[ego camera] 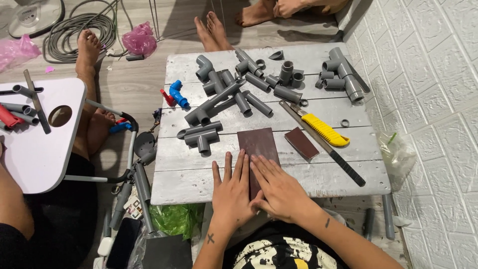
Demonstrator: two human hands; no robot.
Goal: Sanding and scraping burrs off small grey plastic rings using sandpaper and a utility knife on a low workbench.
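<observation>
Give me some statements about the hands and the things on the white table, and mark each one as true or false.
1. Both hands lie flat on the brown sandpaper sheet. True: left hand and right hand press on it.
2. The yellow utility knife is in the right hand. False: it lies on the table, untouched.
3. A smaller brown piece lies right of the sheet. True.
4. All pipe fittings are grey. False: a blue fitting lies at the left edge.

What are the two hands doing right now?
Left hand: open, fingers flat beside the brown sandpaper sheet, gripping nothing.
Right hand: open, pressed flat on that sheet.
</observation>
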